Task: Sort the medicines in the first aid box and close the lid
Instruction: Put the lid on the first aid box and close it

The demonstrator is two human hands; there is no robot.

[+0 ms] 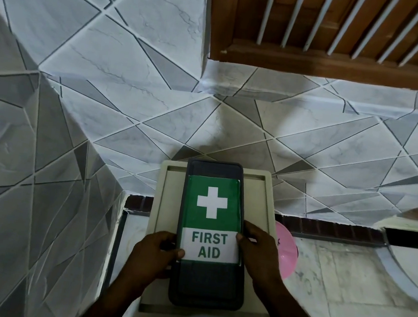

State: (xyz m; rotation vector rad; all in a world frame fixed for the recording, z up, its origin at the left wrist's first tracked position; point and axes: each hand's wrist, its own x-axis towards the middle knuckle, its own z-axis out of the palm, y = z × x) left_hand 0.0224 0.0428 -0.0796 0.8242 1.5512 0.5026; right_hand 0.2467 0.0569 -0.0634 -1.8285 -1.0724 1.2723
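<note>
Tiled wall: grey and white tiles cut into slanting triangles are filling most of your view, wrapping round a corner on your left and running along behind the work.
Wooden frame: brown timber with white upright bars is sitting in the upper right, above a tiled ledge.
Floor: pale marbled slabs are showing to your lower right, with a dark brick-coloured strip running along the foot of the wall.
White curve: a rounded white shape is poking in at the right edge; you cannot tell what it is.
Tabletop: a beige square surface with a raised rim is standing right in front of you, against the wall, and carrying the box.
First aid box: the dark grey box is lying lengthwise in the middle of the tabletop, its lid facing up at you.
Label: a green panel with a white cross over a white panel reading FIRST AID is covering the lid's middle.
Left hand: your fingers are curling round the box's left edge, the thumb pressing the label's lower left corner.
Right hand: your fingers are gripping the box's right edge, the thumb lying on the label's border.
Pink object: a round pink thing is peeking out just beside the tabletop, behind your right hand.
</note>
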